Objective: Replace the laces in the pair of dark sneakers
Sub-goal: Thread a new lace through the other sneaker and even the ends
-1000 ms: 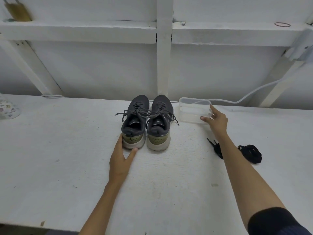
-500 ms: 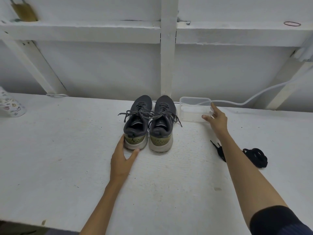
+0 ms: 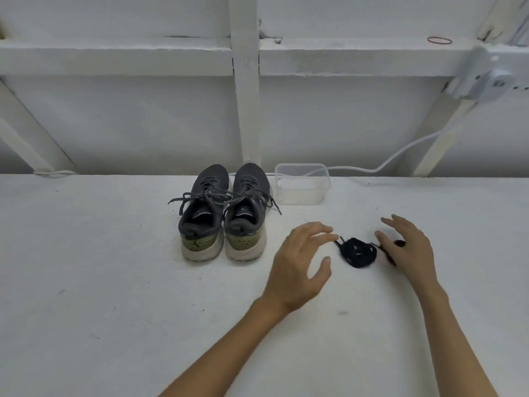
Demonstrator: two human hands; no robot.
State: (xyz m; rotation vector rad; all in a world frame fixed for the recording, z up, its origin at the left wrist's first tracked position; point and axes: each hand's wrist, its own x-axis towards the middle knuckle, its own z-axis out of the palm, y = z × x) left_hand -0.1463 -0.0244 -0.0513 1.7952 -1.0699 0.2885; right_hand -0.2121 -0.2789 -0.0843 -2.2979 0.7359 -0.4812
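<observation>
Both my hands, left hand (image 3: 300, 262) and right hand (image 3: 409, 250), flank a black lace bundle (image 3: 357, 252) on the white table (image 3: 114, 282), fingers (image 3: 312, 230) spread and gripping nothing. The dark sneakers (image 3: 223, 213), grey-laced, stand side by side just left of a clear tub (image 3: 302, 183).

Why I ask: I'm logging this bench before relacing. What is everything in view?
sneakers: 2, dark grey with olive heels, side by side at the table's back.
grey laces: 2, grey, threaded in the sneakers.
black lace bundle: 1, black, between the hands.
second black lace: 1, black, partly hidden right of the bundle.
container: 1, clear, right of the sneakers.
cable: 1, white, behind the container.
rubber band: 1, reddish, upper ledge.
table: 1, white, foreground.
left hand, right hand: open, either side of the bundle.
</observation>
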